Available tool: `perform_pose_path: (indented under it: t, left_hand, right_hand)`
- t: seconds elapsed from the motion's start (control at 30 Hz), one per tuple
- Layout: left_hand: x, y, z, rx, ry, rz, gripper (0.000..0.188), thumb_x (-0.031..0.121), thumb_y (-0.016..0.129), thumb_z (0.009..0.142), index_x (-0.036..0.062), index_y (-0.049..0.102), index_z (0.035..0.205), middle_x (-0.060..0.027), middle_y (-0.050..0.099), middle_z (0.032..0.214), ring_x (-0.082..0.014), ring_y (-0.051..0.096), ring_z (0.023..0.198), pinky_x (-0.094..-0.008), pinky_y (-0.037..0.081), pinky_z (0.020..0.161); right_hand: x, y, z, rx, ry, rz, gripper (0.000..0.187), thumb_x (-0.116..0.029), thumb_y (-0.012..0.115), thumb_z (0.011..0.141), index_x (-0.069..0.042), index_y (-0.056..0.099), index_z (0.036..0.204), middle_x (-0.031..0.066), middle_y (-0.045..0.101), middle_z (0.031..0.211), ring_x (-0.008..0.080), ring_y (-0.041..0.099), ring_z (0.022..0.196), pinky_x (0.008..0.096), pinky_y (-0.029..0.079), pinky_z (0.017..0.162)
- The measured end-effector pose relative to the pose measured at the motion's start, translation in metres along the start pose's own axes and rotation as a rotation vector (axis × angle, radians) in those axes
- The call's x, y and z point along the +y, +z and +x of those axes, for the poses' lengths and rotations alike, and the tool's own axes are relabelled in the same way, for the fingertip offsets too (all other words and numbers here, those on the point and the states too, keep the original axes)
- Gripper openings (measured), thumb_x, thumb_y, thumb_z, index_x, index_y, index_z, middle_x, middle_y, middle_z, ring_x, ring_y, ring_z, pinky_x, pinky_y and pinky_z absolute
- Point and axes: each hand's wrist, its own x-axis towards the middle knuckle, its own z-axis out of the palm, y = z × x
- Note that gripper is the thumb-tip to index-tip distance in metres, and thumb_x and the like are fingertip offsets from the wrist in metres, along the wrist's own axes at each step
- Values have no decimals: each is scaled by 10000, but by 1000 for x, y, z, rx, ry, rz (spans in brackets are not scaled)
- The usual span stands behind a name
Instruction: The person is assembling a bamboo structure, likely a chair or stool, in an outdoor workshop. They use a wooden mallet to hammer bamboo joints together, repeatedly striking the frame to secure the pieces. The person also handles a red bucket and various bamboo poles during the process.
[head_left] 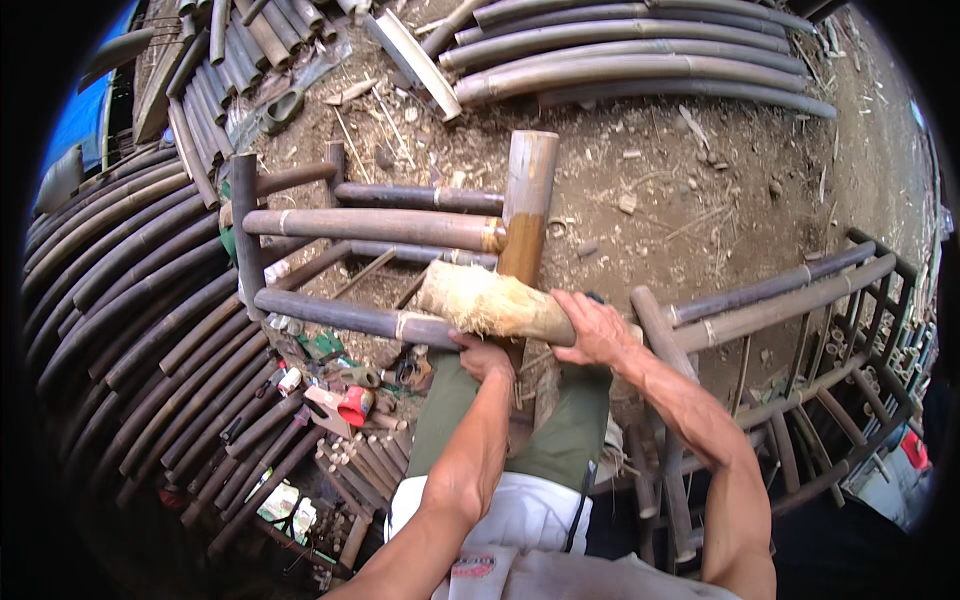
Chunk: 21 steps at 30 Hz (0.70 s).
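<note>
My right hand (596, 332) is wrapped round one end of a short, thick wooden club (490, 302), whose pale far end is battered and frayed. The club lies crosswise, hiding part of an upright bamboo post (532, 180) behind it. Just below it, my left hand (485, 358) grips the right end of a dark bamboo rail (340, 314), close to that post. This rail belongs to a bamboo frame (246, 230) reaching out to the left, with another thick rail (375, 226) joined to the post. Where the lower rail meets the post is hidden.
A second bamboo frame (790, 300) stands close on my right. Curved bamboo poles (130, 260) are stacked at left, with more poles (640, 65) at the far side. A red cup (355, 406) and short bamboo pieces (365, 465) sit left of my legs. Chips litter the dirt ground (660, 190).
</note>
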Motion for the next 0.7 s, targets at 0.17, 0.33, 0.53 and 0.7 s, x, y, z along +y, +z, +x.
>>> perform_pose_path:
  t: [0.17,0.33,0.53,0.7]
  left_hand:
    - [-20,7,21,-133,-43,-221,620,525,481,967,-51,706,1011,-181,730,967,-355,697,874,-468,552,766]
    - [-36,8,30,-185,-38,-264,712,594,446,952,-64,711,1014,-205,725,976,-388,686,888,-482,544,813]
    - [-83,15,77,-132,9,-273,867,698,359,936,-88,718,1002,-256,712,989,-444,665,916,-502,521,884]
    - [6,-6,8,63,-8,183,894,716,387,926,-113,698,1039,-301,692,1013,-399,684,972,-462,546,852]
  right_hand:
    - [-36,-20,2,138,-284,195,942,-250,879,594,-7,406,1371,183,589,1076,375,643,947,417,561,825]
    - [-5,-2,-1,-61,80,-6,916,-287,858,626,-14,409,1376,171,589,1075,351,636,966,424,547,811]
    - [-22,11,-18,-9,-105,108,935,-306,859,603,-11,432,1381,188,609,1095,366,651,949,436,556,820]
    - [-21,3,-11,-17,41,41,928,-294,854,616,-15,418,1387,181,611,1117,362,648,985,424,554,841]
